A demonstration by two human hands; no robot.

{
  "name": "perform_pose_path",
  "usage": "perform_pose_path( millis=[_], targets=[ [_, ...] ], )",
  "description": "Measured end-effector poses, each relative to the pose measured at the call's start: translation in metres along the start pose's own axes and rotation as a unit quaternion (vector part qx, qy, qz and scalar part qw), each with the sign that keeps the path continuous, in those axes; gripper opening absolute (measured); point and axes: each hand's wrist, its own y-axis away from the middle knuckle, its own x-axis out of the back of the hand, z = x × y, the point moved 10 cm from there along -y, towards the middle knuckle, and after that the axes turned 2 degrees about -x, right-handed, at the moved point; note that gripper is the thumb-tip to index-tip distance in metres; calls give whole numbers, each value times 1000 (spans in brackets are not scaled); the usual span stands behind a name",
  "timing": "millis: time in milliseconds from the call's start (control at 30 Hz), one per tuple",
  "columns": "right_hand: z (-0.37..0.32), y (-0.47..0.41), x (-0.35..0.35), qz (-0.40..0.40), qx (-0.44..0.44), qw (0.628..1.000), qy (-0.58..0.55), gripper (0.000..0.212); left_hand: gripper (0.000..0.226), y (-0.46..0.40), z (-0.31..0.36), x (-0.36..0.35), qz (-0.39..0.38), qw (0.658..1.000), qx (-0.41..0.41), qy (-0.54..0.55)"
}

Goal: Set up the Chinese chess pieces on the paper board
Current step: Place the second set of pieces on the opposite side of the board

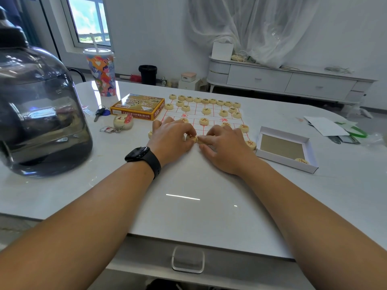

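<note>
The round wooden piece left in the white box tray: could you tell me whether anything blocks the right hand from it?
Nothing visible does. The round wooden piece lies uncovered in the open white box tray, with bare table between it and the right hand.

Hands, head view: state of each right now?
Left hand: fingers curled, pinching a red-marked chess piece on the paper board.
Right hand: fingers curled at a neighbouring piece; whether it has a grip cannot be told.
</note>
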Motion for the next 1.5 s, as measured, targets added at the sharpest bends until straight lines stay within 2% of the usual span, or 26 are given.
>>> perform_pose_path(
  millis=[167,300,467,567,733,1033,1233,1367,1500],
  targets=[
    [0,1,-1,-3,4,1000,-11,44,18,2,2,1,5,1000,-2,13],
    [23,1,13,47,-41,997,-53,45,19,3,3,7,29,999,-3,33],
    [45,5,10,23,-83,996,-30,54,29,7,38,3,17,996,-90,7],
    [47,6,13,30,-90,995,-25,55,34,7,44,-5,-6,994,-109,-8],
    [35,6,7,3,-58,998,-34,55,39,8,43,-10,-38,993,-113,-25],
    [36,7,13,23,-57,994,-92,58,41,5,35,-9,-34,996,-87,-2],
    [35,6,14,31,-54,994,-90,62,43,5,34,-13,-47,996,-81,-3],
    [38,7,18,51,-62,993,-89,58,34,6,41,-3,5,995,-96,11],
    [78,31,49,129,-80,984,-88,42,23,8,57,11,88,989,-84,83]
  ],
)
